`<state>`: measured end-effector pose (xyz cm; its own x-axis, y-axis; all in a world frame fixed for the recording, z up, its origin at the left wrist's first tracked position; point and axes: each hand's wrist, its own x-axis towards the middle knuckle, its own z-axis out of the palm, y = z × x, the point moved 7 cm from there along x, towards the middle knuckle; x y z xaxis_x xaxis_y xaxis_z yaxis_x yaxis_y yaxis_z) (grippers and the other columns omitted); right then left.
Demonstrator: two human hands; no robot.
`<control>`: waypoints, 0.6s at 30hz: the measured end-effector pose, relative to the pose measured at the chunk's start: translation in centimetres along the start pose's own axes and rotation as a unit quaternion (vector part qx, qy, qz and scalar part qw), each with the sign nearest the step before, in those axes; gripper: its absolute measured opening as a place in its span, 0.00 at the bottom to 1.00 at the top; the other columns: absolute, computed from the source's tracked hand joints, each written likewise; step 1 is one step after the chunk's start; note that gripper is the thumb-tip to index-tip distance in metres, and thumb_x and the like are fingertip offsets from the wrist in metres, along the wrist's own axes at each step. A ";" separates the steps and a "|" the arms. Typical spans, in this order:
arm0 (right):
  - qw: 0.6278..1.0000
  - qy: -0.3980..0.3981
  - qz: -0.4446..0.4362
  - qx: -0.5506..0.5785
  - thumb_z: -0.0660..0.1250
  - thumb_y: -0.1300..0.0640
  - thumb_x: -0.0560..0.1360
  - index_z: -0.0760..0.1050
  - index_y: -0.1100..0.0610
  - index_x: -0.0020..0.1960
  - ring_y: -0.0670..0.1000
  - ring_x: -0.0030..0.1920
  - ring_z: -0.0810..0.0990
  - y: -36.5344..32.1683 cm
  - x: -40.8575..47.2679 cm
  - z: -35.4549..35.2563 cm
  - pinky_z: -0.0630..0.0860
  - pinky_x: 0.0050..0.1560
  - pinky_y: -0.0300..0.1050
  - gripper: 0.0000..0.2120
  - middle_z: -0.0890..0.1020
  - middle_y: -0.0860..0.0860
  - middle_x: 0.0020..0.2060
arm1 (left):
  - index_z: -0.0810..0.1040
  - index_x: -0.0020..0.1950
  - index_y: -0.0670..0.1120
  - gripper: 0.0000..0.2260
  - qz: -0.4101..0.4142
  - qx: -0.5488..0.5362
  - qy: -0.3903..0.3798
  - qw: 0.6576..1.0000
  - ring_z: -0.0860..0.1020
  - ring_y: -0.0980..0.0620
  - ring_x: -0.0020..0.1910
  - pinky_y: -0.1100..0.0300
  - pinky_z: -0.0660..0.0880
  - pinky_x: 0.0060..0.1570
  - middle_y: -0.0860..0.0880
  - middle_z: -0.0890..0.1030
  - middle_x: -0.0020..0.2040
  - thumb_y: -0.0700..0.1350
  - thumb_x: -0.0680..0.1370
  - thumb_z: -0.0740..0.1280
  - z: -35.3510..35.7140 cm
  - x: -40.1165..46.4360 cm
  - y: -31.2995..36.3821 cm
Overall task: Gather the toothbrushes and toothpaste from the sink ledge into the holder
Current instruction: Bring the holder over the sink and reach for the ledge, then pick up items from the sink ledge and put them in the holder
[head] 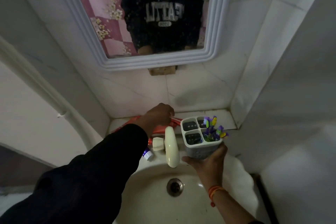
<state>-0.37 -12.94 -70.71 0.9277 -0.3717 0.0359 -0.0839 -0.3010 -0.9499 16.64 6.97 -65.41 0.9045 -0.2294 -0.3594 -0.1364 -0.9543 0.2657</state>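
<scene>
Your right hand (pixel 209 156) grips the holder (pixel 200 138) with toothbrushes (pixel 212 129) in; your left hand (pixel 160 114) closes on red toothpaste (pixel 160 129) at the ledge's (pixel 225 118) back edge.

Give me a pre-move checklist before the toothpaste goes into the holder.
1. Holder held steady in the right hand: ok, gripped from below, roughly upright.
2. Free compartment for the tube: ok, the two left compartments look empty.
3. Toothbrushes already stowed: ok, they fill the right-side compartments.
4. Left hand has a firm grip on the red toothpaste tube: cannot tell, the hand covers the contact.
5. Path from ledge to holder clear: not ok, the tap stands between them.
6. Nothing left behind: not ok, a small white-capped tube lies beside the tap.
</scene>
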 end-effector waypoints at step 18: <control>0.989 -0.097 0.085 0.071 0.85 0.49 0.47 0.79 0.48 0.52 0.55 0.53 0.83 2.1 1.1 -0.2 0.81 0.51 0.64 0.35 0.85 0.54 0.52 | 0.81 0.50 0.44 0.07 0.173 0.203 0.025 0.964 0.81 0.43 0.53 0.55 0.69 0.41 0.44 0.79 0.53 0.44 0.74 0.70 3.2 4.2 2.7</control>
<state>0.37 -14.10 -72.56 0.9580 -0.2262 -0.1760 -0.2060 -0.1165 -0.9716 18.74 2.86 -69.08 0.7940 -0.5467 -0.2658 -0.5702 -0.8214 -0.0136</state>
